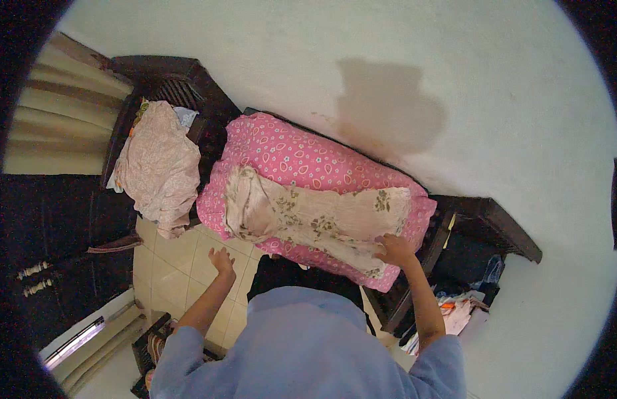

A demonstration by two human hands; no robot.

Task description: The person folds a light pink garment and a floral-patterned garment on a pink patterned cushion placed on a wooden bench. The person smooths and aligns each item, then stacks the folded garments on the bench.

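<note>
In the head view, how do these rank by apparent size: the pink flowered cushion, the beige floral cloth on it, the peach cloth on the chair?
Largest to smallest:
1. pink flowered cushion
2. beige floral cloth
3. peach cloth, though close to the beige one, so this order is unsure.

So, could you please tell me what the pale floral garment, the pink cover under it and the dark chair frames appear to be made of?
The pale floral garment, touched by the right hand, looks like thin matte woven cloth: it wrinkles and drapes. The pink cover seems printed cotton-like fabric, soft and dull. The dark chair frames look like dark-stained wood with a slight sheen, though that is uncertain.
</note>
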